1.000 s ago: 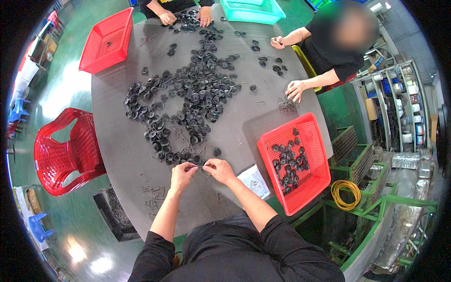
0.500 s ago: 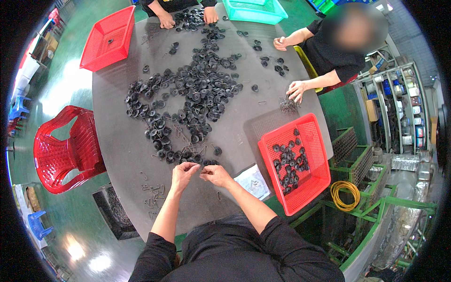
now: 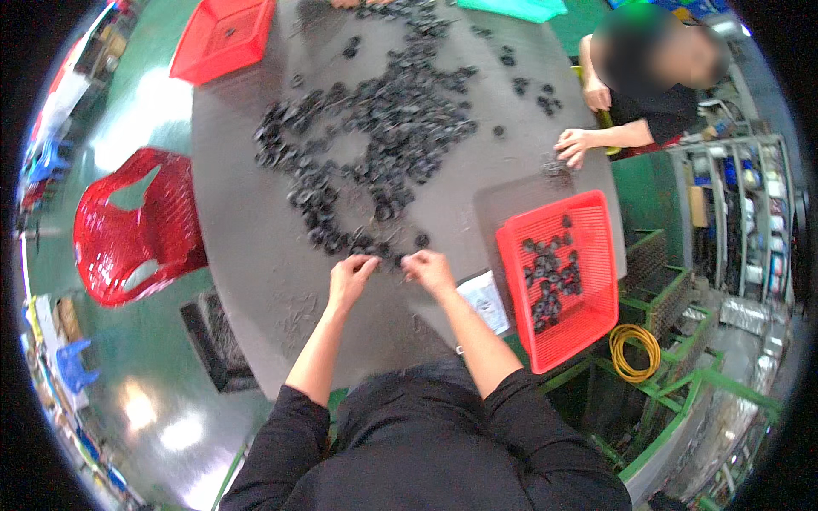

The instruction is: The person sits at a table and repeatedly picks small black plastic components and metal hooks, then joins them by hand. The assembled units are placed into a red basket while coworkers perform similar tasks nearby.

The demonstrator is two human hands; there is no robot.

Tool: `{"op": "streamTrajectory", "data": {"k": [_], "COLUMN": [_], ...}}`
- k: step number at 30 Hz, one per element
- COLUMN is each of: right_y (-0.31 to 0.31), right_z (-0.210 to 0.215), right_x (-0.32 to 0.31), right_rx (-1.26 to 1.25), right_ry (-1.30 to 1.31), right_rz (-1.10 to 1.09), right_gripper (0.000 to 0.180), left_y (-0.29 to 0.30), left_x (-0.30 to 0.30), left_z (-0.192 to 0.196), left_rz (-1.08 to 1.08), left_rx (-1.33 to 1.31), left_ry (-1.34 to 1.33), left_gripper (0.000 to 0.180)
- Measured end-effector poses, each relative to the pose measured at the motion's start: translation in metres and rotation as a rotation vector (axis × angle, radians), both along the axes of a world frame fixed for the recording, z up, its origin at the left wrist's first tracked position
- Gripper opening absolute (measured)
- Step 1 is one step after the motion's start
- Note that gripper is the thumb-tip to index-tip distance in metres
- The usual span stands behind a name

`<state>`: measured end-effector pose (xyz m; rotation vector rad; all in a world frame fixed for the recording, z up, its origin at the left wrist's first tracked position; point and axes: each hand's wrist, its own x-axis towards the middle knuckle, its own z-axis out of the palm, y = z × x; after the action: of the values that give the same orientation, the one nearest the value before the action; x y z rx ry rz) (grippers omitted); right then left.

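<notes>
My left hand (image 3: 351, 279) is at the near end of a pile of black round pieces (image 3: 417, 128), its thumb and forefinger pinched together. Just to its right, my right hand (image 3: 431, 271) has its fingertips closed too, with a dark spot at the tips. Motion blur hides what either hand holds. The fingertips face each other across a small gap. Each black piece looks like a small disc with a raised middle. Thin bent metal hooks (image 3: 298, 317) lie loose to the left of my left forearm.
A red basket (image 3: 558, 341) with black pieces stands right, beside a white printed sheet (image 3: 484, 302). Another red basket (image 3: 223, 72) and a teal basket (image 3: 515, 7) stand far off. A co-worker's hand (image 3: 573, 146) touches a heap of wires. A red chair (image 3: 141, 230) stands left.
The view has shifted, moving the table up and rightward in the picture. My fingertips are slightly further apart horizontally. The right-hand co-worker has drawn one hand back from the table toward the body.
</notes>
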<state>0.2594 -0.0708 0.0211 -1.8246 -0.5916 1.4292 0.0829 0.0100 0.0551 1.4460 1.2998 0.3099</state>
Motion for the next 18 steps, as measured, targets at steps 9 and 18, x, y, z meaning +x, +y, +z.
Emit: {"op": "streamTrajectory", "data": {"k": [9, 18], "right_y": [0.023, 0.082], "right_z": [0.004, -0.014], "right_x": [0.033, -0.009], "right_rx": [-0.189, 0.133], "right_ry": [0.055, -0.547], "right_rz": [-0.231, 0.419], "right_gripper": [0.035, 0.013], "left_y": [-0.007, 0.005], "left_x": [-0.031, -0.049], "left_z": [-0.028, -0.044], "left_rz": [0.159, 0.213], "left_rx": [-0.060, -0.067], "left_ry": [0.076, 0.129], "left_gripper": [0.027, 0.026]}}
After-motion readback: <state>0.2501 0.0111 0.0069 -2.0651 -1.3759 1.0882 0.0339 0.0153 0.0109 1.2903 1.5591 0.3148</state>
